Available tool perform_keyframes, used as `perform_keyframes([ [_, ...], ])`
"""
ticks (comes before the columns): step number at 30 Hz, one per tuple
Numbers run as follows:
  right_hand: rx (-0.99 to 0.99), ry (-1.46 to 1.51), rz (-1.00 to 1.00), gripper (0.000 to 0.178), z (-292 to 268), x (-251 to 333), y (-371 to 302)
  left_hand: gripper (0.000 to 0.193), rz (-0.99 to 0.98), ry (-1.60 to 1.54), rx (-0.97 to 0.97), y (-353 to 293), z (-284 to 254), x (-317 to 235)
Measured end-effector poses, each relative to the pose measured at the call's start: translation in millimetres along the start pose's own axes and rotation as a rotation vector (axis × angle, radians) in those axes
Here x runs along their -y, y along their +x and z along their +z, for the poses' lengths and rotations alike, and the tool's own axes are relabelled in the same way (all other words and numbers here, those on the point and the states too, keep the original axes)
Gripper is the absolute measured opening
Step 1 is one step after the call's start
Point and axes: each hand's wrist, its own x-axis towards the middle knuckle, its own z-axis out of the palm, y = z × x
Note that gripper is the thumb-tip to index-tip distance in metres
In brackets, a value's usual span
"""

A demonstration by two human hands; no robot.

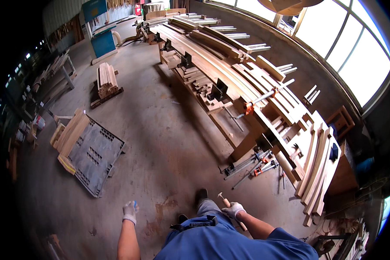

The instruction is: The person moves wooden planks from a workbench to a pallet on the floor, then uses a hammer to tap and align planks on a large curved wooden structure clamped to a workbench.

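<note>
My right hand [234, 209], in a pale glove, is closed round the wooden handle of a hammer [225, 201]. The small metal head points forward, and the handle's other end shows behind my hand. My left hand [129, 212], also gloved, hangs over the floor with its fingers curled. A small patch of blue shows at those fingers; whether it is a held thing or part of the glove is unclear. The nearest large thing on the right is a long workbench [264, 123] with glued-up boards and loose wooden strips on it.
Metal bar clamps [251, 167] lie on the floor by the bench's near end. An orange clamp [249, 107] grips the bench edge. To the left stands a grey plastic pallet [100, 151] with boards on it. Farther off are a wood stack [106, 80] and a blue machine [103, 44].
</note>
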Motion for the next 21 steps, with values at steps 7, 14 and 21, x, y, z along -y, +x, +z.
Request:
perform_keyframes([
  [7, -0.004, 0.069, -0.260, 0.058, -131, 185, 80, 0.007, -0.087, -0.036, 0.200, 81, 139, -78],
  [14, 0.101, 0.065, -0.478, 0.055, -256, 317, 174, 0.028, -0.500, 0.491, 0.000, 91, 173, -26],
  [21, 0.021, 0.218, -0.519, 0.054, -335, 417, 235, 0.027, -0.249, 1.210, 0.225, 151, 241, -91],
])
